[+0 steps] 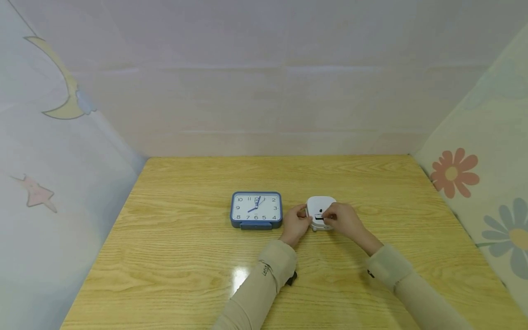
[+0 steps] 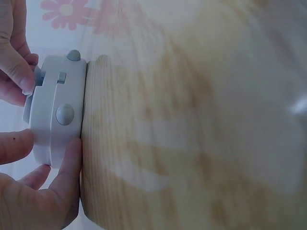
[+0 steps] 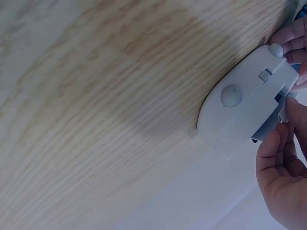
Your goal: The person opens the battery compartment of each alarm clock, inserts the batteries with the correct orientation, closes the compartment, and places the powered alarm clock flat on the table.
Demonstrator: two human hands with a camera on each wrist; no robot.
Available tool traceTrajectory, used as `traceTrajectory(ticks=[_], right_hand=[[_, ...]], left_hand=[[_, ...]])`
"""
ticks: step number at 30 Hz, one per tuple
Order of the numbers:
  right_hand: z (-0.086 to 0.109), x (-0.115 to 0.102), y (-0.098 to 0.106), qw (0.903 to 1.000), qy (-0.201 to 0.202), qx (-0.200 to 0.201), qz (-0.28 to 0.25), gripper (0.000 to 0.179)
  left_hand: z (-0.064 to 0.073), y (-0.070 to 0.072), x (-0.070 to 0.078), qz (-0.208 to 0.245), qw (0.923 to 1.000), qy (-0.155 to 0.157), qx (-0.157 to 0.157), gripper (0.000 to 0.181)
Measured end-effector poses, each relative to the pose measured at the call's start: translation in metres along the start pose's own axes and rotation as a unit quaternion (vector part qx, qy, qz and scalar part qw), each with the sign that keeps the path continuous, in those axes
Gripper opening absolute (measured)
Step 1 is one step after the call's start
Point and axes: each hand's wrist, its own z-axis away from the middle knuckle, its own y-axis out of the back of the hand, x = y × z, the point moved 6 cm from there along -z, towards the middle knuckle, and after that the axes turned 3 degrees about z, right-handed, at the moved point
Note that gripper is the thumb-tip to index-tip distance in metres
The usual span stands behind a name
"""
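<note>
A small white rounded-square case (image 1: 319, 201) lies flat on the table, with a dark slot and a small black spot on its upper face. It looks like the back of a small clock. Two round grey feet and a small latch show on its near edge in both wrist views. My left hand (image 1: 294, 224) grips its left side, thumb and fingers around the edge. At the slot, my right hand (image 1: 345, 220) pinches a small pale flap (image 3: 283, 114) between thumb and finger. The flap is mostly hidden by the fingertips.
A blue rectangular clock (image 1: 255, 207) lies face up just left of the left hand. The wood-grain table (image 1: 185, 256) is bounded by a pale back wall and printed side walls. A small black object (image 1: 291, 278) shows beside the left sleeve.
</note>
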Motion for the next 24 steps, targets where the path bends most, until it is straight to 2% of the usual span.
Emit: traceTrajectory(ticks=[8,9,12,15,16,17,24], right_hand=[[0.006,-0.002,0.001,0.9995,0.022,0.02,0.007,0.009],[0.007,-0.003,0.002,0.9994,0.025,0.024,0.008,0.01],[0.008,-0.003,0.002,0.9988,0.03,0.036,0.009,0.011],[0.009,-0.004,0.003,0.998,0.04,0.048,0.012,0.012],[0.009,-0.004,0.002,0.9977,0.042,0.051,0.012,0.013],[0.01,-0.004,0.002,0.9974,0.045,0.054,0.013,0.013],[0.011,-0.005,0.0,0.997,0.051,0.058,0.01,0.013]], left_hand=[[0.0,0.001,0.001,0.003,1.0,-0.008,-0.003,0.038],[0.0,0.001,0.0,0.003,0.9996,-0.028,-0.002,0.037],[0.0,0.002,0.0,0.0,0.9995,-0.033,-0.003,0.037],[-0.001,0.002,0.0,0.002,0.9997,-0.024,0.0,0.037],[0.0,0.002,0.001,0.001,1.0,-0.005,0.0,0.038],[0.0,0.001,0.001,0.001,1.0,0.0,0.001,0.038],[0.0,0.001,0.002,-0.007,1.0,0.003,0.004,0.039]])
